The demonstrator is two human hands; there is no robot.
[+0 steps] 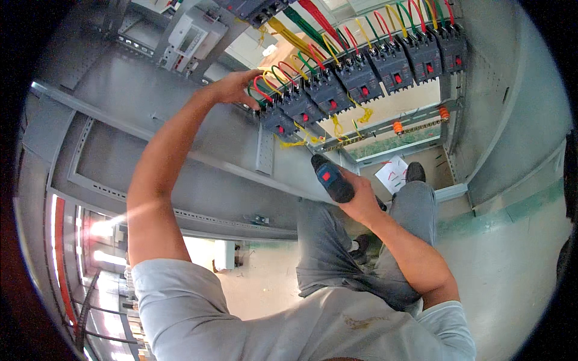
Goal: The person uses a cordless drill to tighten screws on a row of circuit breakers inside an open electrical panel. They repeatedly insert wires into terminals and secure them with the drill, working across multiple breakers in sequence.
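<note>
A slanting row of dark grey circuit breakers with red switches runs across the upper middle, with looped red, yellow and green wires at their upper ends. My left hand reaches to the leftmost breaker. Its thumb and forefinger are apart, around the wire loops there; the other fingers are partly hidden. My right hand is closed around a black cordless drill with a red and blue patch. The drill points up and left, below the breakers and apart from them.
The grey metal cabinet frame surrounds the work. At the upper left sits a meter. Orange insulators stand on a rail below the breakers. A white sheet with red bits lies by my foot. Yellow strands hang from the breakers.
</note>
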